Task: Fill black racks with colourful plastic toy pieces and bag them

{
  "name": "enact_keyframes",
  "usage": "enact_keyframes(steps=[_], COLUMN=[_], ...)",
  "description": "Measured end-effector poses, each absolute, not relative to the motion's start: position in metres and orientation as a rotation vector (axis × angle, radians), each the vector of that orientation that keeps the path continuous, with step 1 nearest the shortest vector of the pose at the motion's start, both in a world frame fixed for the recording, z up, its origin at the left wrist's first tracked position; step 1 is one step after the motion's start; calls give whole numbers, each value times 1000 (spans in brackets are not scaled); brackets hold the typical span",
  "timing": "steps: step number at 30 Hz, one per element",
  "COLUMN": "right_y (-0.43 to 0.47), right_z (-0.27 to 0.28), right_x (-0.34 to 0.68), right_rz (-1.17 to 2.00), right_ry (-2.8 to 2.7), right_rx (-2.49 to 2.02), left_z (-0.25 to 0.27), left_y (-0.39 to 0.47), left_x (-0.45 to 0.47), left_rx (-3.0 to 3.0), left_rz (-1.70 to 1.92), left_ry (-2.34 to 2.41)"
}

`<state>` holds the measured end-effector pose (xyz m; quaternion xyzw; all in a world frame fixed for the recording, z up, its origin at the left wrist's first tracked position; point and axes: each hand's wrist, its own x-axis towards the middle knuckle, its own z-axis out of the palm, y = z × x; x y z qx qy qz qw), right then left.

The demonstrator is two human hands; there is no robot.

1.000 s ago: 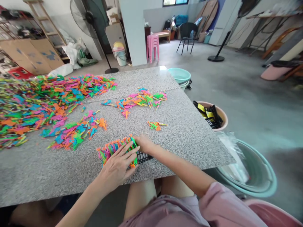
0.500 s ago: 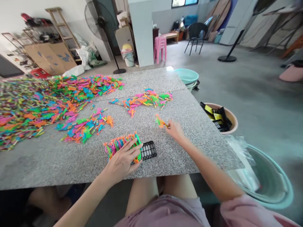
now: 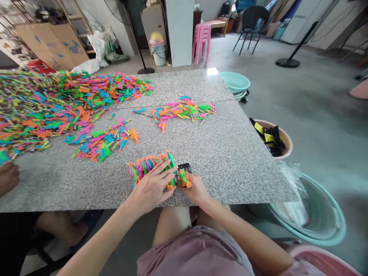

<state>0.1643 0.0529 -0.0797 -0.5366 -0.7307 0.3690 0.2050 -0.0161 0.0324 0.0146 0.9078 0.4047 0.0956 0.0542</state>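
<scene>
My left hand [image 3: 152, 184] lies with fingers stretched over a tight row of colourful plastic toys [image 3: 142, 165], which fills the left part of a small black plastic basket [image 3: 185, 167]. Its fingertips touch the green toys at the row's right end. My right hand [image 3: 195, 188] is at the basket's right end, its fingers closed on green and orange plastic toys [image 3: 184, 178] held low over the basket's free part. Their exact shape is hard to make out. The basket's left part is hidden under the toys and my left hand.
Loose toys lie in a small pile [image 3: 103, 142], a second pile [image 3: 184, 110] and a large heap [image 3: 57, 103] on the granite table [image 3: 230, 153]. Another person's hand [image 3: 8, 178] is at the left edge. Right of the table stand a tub with black baskets [image 3: 286, 147] and a green tub [image 3: 330, 214].
My right hand has come left and nearer with the toys, from the open tabletop to the basket. My left hand stays on the row. Another person's hand has appeared at the left.
</scene>
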Motion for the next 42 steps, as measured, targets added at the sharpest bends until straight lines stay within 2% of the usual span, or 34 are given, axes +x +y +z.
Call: enact_keyframes(steps=[7, 16, 24, 30, 42], right_y=[56, 53, 59, 54, 53], right_z=[-62, -91, -85, -84, -79], right_x=[153, 158, 161, 164, 173], right_rz=[925, 993, 1059, 1063, 1147], right_ry=[-2325, -2276, -2336, -2208, -2212], right_rx=[-1557, -1273, -1171, -1120, -1029], left_z=[20, -8, 6, 8, 6], left_y=[30, 34, 30, 28, 30], left_x=[-11, -9, -7, -10, -5], left_rx=[2705, 2890, 2788, 2620, 2676], left_rz=[293, 472, 295, 307, 225], left_ry=[1290, 1338, 1366, 1410, 1431])
